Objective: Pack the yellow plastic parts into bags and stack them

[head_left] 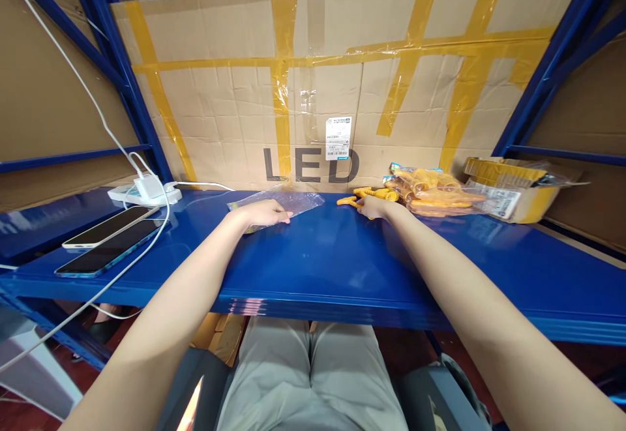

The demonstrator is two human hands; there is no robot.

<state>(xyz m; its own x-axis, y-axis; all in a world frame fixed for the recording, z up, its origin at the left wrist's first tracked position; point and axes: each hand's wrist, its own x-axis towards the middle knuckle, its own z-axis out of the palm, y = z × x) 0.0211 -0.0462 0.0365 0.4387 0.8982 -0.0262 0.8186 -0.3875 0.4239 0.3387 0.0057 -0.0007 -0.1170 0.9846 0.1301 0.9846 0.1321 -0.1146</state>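
Observation:
A clear plastic bag (308, 201) lies flat at the back of the blue shelf. Over its front part is my left hand (267, 213), fingers curled together on the film. My right hand (374, 207) reaches to loose yellow-orange pieces (384, 192) right of the middle; its fingers are closed around part of one, with the fingertips partly hidden. Just right of that hand, filled plastic bags (435, 190) of similar orange pieces lie in a pile.
An open cardboard box (525, 199) stands at the right. Two phones (110, 248), a white power strip (147, 190) and a hanging cable are at the left. Taped cardboard (220, 118) closes off the back, between blue posts.

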